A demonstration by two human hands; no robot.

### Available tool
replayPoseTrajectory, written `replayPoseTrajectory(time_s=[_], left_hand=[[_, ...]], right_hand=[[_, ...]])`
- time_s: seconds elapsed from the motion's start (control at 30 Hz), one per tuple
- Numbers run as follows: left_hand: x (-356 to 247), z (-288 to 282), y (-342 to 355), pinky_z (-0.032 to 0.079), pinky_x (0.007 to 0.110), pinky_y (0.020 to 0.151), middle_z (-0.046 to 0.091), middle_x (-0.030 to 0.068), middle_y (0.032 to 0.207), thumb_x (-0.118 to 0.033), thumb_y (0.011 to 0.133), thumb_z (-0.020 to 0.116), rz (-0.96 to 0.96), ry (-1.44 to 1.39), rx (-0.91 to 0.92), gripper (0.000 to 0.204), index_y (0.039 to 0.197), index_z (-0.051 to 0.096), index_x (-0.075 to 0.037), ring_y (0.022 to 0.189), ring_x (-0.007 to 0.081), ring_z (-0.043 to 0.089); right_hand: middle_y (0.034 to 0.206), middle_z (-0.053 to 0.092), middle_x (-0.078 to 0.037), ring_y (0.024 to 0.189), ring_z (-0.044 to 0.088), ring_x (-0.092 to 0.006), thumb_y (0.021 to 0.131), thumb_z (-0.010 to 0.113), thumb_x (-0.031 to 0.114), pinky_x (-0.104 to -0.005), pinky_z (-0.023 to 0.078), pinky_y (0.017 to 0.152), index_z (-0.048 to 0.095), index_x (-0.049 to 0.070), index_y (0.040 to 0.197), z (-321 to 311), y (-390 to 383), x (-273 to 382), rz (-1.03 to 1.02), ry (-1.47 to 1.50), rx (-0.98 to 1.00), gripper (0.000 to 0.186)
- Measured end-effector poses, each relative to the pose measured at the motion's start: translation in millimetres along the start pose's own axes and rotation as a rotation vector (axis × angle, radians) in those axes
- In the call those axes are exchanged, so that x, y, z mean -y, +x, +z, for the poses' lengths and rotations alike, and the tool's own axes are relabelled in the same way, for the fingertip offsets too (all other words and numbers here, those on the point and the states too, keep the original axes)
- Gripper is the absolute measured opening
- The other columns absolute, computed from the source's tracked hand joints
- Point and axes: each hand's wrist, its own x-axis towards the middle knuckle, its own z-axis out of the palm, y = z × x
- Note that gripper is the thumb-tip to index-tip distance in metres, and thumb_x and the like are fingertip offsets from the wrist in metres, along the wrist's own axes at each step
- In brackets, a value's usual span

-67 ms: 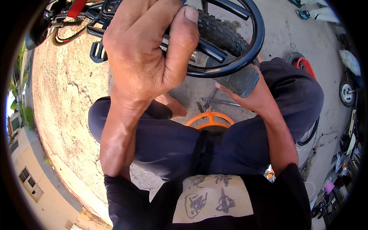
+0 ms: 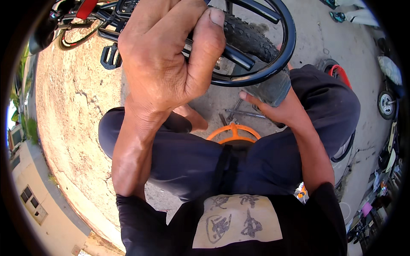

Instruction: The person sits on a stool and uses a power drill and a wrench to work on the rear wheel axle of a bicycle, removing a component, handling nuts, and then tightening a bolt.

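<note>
A bicycle with a knobbly black tyre (image 2: pixel 252 37) is at the top of the view, under a glossy black tubular rack (image 2: pixel 291 36) with a rounded end. My left hand (image 2: pixel 160 59) is closed round the rack's near side, thumb on top. Below the curved end is a dark grey, smooth flap (image 2: pixel 274 88), mudguard-like in shape, partly hidden by the rack. My right hand (image 2: pixel 282 110) holds this flap from beneath, thumb at its near edge; the other fingers are mostly hidden.
A flat black pedal (image 2: pixel 111 57) sticks out left of my left hand. Metal tools (image 2: pixel 245 113) lie on the ground between my feet, beside an orange ring-shaped frame (image 2: pixel 234 131). Another person's shoe (image 2: pixel 337 17) shows at top right. Wheels and loose items line the right side.
The rack and my left hand have shifted slightly right. The grey flap has tilted and moved a little to the right with my right hand.
</note>
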Motion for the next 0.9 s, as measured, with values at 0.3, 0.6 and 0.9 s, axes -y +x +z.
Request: replayPoseTrajectory(time_s=[0.3,0.6,0.9], left_hand=[[-6.6,-5.6,9.9,0.035,0.035,0.055,0.044,0.0100,0.066,-0.002,0.090,0.060,0.010,-0.029,-0.023,0.021,0.071,0.055,0.001,0.059,0.0233,0.045],[0.4,-2.7,0.2,0.040,0.026,0.060,0.056,0.0063,0.074,-0.011,0.099,0.059,-0.032,0.024,0.020,0.024,0.080,0.064,0.004,0.065,0.0122,0.051],[2.6,-4.2,-1.0,0.041,0.027,0.060,0.058,0.0085,0.075,-0.005,0.098,0.058,0.058,0.002,0.014,0.020,0.082,0.065,0.006,0.066,0.0151,0.053]], right_hand=[[0.107,0.069,-0.006,0.099,0.062,-0.0173,0.085,0.083,0.011,-0.0348,0.052,0.089,0.065,0.003,0.118,15.9,-5.6,9.7,0.006,0.289,-0.074,0.038],[0.087,0.073,-0.014,0.075,0.067,-0.0231,0.082,0.084,0.023,-0.0381,0.053,0.071,0.070,-0.001,0.101,5.6,2.4,-8.3,-0.108,0.137,-0.109,0.033],[0.099,0.073,-0.008,0.096,0.066,-0.0213,0.081,0.088,0.016,-0.0359,0.051,0.084,0.072,0.002,0.104,-12.6,-22.4,-15.0,0.019,-0.005,0.015,0.032]])
